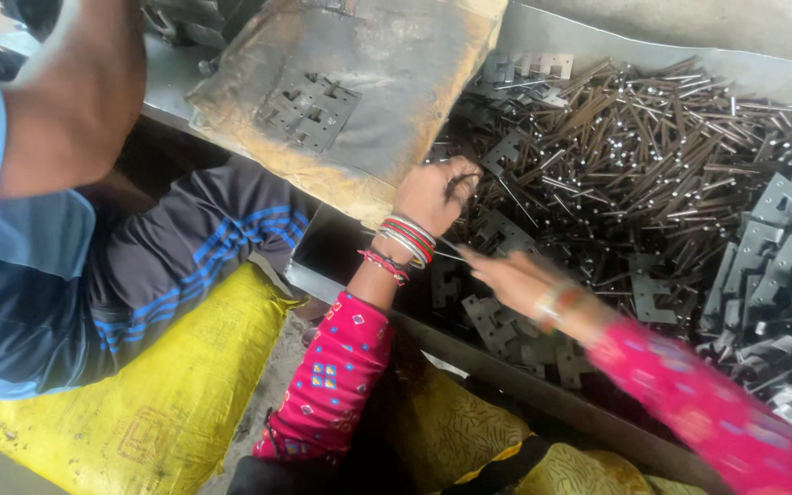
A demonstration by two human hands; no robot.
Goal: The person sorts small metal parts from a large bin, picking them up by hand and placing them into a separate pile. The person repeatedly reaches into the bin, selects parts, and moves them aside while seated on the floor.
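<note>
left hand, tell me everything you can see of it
The left hand reaches into the metal tray from its near edge, fingers curled down among thin metal pins and flat notched metal plates. It seems to pinch a thin pin, though the grip is hard to make out. Its wrist carries stacked red and silver bangles and a red thread band, above a pink patterned sleeve. It lies just below the edge of a worn dark board. The right hand, blurred, is close beside it.
</note>
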